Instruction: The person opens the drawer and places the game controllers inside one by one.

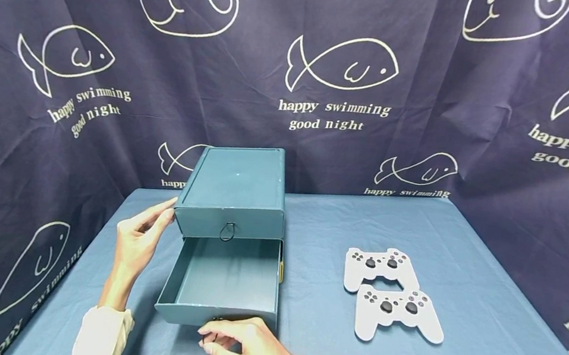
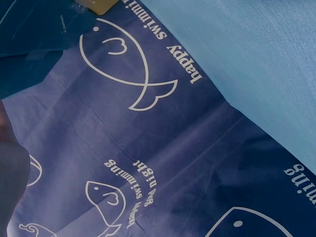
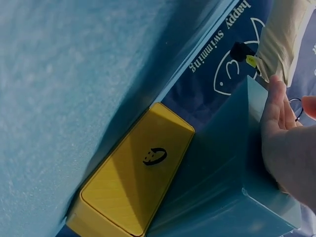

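Note:
A teal two-drawer storage box stands on the table, its upper drawer closed with a dark ring pull on the front. The lower drawer is pulled out and shows a bare inside. My left hand touches the box's left front corner with fairly straight fingers. At the lower drawer's front my right hand pinches its thin ring pull. The left wrist view shows only a small part of the box.
Two white game controllers lie to the right on the blue table cloth, one overlapping the other. A yellow box-like piece with a black smile mark sits beside the lower drawer. Dark blue printed fabric hangs around the table.

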Demonstrator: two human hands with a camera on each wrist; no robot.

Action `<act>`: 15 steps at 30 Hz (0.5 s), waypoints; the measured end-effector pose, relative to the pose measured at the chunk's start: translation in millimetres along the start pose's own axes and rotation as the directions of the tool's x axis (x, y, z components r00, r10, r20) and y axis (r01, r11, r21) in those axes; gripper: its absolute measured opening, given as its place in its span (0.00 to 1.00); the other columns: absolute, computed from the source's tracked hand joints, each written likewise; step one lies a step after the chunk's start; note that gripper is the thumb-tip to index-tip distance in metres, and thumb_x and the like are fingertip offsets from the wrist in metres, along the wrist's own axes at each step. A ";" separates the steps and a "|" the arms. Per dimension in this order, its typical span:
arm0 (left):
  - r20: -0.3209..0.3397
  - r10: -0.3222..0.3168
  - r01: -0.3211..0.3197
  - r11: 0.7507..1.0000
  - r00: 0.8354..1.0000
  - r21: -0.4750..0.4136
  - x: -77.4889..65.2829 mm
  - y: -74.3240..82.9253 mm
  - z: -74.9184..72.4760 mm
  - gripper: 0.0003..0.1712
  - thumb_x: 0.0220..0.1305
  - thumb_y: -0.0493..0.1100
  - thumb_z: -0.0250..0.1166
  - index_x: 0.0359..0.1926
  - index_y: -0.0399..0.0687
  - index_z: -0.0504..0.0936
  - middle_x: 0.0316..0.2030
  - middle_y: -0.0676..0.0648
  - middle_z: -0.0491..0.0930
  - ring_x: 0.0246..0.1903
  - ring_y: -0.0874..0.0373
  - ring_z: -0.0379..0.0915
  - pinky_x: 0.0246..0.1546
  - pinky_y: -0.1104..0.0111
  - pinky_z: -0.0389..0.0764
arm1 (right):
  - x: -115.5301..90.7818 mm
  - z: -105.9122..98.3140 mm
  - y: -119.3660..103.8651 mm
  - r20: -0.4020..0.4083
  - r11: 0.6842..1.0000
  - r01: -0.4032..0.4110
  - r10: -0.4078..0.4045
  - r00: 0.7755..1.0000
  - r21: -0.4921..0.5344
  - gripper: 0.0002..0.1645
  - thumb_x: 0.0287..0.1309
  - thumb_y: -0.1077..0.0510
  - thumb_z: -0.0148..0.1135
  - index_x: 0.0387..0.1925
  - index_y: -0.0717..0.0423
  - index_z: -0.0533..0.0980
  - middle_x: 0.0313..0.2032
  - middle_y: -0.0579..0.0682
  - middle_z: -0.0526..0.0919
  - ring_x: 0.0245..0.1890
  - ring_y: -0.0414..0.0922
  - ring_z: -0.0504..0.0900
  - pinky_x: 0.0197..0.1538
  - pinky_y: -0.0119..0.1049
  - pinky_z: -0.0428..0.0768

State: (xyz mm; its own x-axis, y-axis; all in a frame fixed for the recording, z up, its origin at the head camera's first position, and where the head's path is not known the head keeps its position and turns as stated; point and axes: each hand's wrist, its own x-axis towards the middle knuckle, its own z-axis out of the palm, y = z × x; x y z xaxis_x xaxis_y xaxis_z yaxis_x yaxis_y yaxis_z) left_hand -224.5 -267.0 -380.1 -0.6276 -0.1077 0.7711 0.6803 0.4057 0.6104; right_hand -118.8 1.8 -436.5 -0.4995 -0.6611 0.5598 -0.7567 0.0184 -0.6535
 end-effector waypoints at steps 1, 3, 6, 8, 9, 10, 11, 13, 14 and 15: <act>-0.001 0.001 -0.001 1.000 1.000 -0.001 0.0 -0.1 -0.1 0.17 0.65 0.24 0.67 0.54 0.34 0.87 0.37 0.55 0.88 0.35 0.71 0.84 0.37 0.81 0.78 | -0.4 -0.2 -0.2 0.001 1.000 0.003 -0.003 1.000 -0.008 0.11 0.71 0.66 0.60 0.51 0.57 0.82 0.40 0.46 0.89 0.43 0.22 0.80 0.46 0.21 0.79; -0.002 0.001 -0.001 1.000 1.000 0.000 0.2 -0.6 -0.3 0.17 0.65 0.24 0.67 0.54 0.34 0.87 0.37 0.54 0.88 0.35 0.71 0.84 0.37 0.81 0.78 | -0.9 -0.8 -0.9 0.005 1.000 -0.001 0.001 1.000 -0.015 0.11 0.72 0.65 0.59 0.52 0.56 0.82 0.40 0.45 0.88 0.43 0.22 0.79 0.45 0.21 0.79; -0.002 -0.001 0.001 1.000 1.000 0.006 0.5 -1.3 -0.5 0.17 0.65 0.24 0.67 0.54 0.35 0.88 0.37 0.54 0.89 0.35 0.71 0.84 0.37 0.81 0.78 | -1.4 -2.0 -2.0 0.023 1.000 -0.021 0.021 1.000 -0.007 0.11 0.73 0.64 0.58 0.52 0.55 0.82 0.40 0.44 0.88 0.42 0.22 0.79 0.45 0.21 0.79; 0.000 -0.003 0.003 1.000 1.000 0.006 0.7 -1.4 -0.5 0.17 0.65 0.25 0.67 0.54 0.36 0.88 0.37 0.54 0.88 0.35 0.71 0.84 0.37 0.81 0.78 | -1.7 -2.4 -2.5 0.034 1.000 -0.023 0.023 0.999 -0.005 0.11 0.74 0.63 0.58 0.52 0.55 0.82 0.40 0.44 0.87 0.42 0.22 0.78 0.46 0.21 0.79; 0.001 -0.002 0.002 1.000 1.000 0.007 0.7 -1.5 -0.5 0.17 0.65 0.25 0.67 0.54 0.36 0.88 0.38 0.55 0.88 0.35 0.71 0.84 0.37 0.81 0.78 | -1.9 -2.4 -2.5 0.036 1.000 -0.018 0.019 0.999 -0.016 0.11 0.74 0.63 0.58 0.52 0.55 0.82 0.39 0.43 0.87 0.41 0.22 0.77 0.46 0.21 0.78; 0.002 -0.002 0.002 1.000 1.000 0.006 0.6 -1.5 -0.5 0.17 0.65 0.25 0.67 0.54 0.36 0.88 0.38 0.54 0.88 0.35 0.71 0.84 0.37 0.81 0.78 | -2.2 -2.3 -2.4 0.036 1.000 -0.012 0.012 0.999 -0.020 0.11 0.74 0.63 0.58 0.52 0.55 0.82 0.38 0.43 0.86 0.40 0.21 0.77 0.46 0.21 0.78; 0.003 -0.001 0.001 1.000 1.000 0.004 0.5 -1.4 -0.5 0.17 0.65 0.25 0.67 0.54 0.35 0.88 0.38 0.54 0.88 0.35 0.71 0.84 0.38 0.81 0.78 | -2.4 -2.2 -2.4 0.035 1.000 -0.008 0.009 0.999 -0.015 0.11 0.74 0.63 0.58 0.52 0.55 0.82 0.38 0.42 0.86 0.40 0.21 0.77 0.46 0.21 0.78; 0.004 0.001 -0.001 1.000 1.000 -0.001 0.4 -1.1 -0.4 0.17 0.65 0.24 0.67 0.54 0.35 0.87 0.38 0.54 0.89 0.35 0.71 0.84 0.38 0.81 0.78 | -2.5 -1.4 -1.7 0.015 0.999 0.030 -0.030 0.999 -0.029 0.11 0.72 0.65 0.59 0.51 0.56 0.82 0.38 0.43 0.87 0.40 0.22 0.78 0.45 0.20 0.78; 0.004 0.001 -0.001 1.000 1.000 -0.004 0.4 -0.9 -0.4 0.17 0.65 0.24 0.67 0.54 0.34 0.87 0.38 0.54 0.89 0.35 0.71 0.84 0.38 0.81 0.78 | -2.4 -0.8 -1.4 0.003 0.998 0.046 -0.046 0.999 -0.036 0.11 0.72 0.66 0.59 0.51 0.57 0.82 0.38 0.43 0.87 0.40 0.22 0.78 0.45 0.20 0.78; 0.004 0.002 -0.002 1.000 1.000 -0.006 0.3 -0.7 -0.3 0.17 0.65 0.24 0.67 0.54 0.34 0.87 0.38 0.54 0.89 0.35 0.70 0.84 0.38 0.81 0.78 | -2.3 -0.1 -0.8 -0.009 0.997 0.061 -0.062 0.998 -0.043 0.11 0.71 0.67 0.60 0.51 0.57 0.82 0.38 0.44 0.87 0.41 0.23 0.79 0.44 0.20 0.78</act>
State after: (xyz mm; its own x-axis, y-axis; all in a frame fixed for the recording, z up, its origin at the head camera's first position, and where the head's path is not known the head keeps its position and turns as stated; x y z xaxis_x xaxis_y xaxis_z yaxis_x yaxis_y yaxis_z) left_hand -225.1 -267.6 -380.2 -0.6280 -0.1031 0.7713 0.6837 0.4003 0.6102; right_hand -117.1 3.5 -437.2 -0.4556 -0.6541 0.6037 -0.8033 0.0099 -0.5955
